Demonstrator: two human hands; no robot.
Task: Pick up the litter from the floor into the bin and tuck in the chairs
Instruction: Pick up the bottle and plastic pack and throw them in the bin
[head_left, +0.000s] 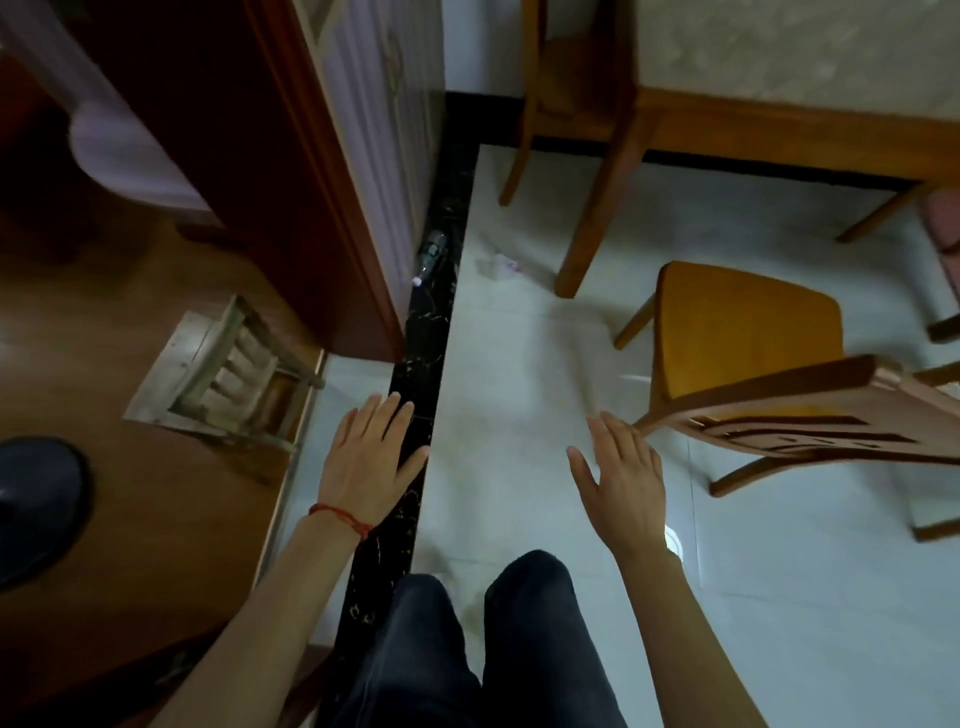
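Observation:
An empty clear plastic bottle lies on the black tile strip against the door frame. A crumpled pale wrapper rests on the white floor near the wooden table's leg. A wooden chair stands pulled out from the table, its backrest towards me at the right. My left hand, with a red string at the wrist, hovers open over the black strip. My right hand is open too, fingers spread, just left of the chair's backrest corner. Neither hand holds anything.
A second wooden chair stands at the table's far end. A dark wooden door stands open on the left. A small low wooden stool sits on the brown floor beyond it. A dark round object is at the left edge.

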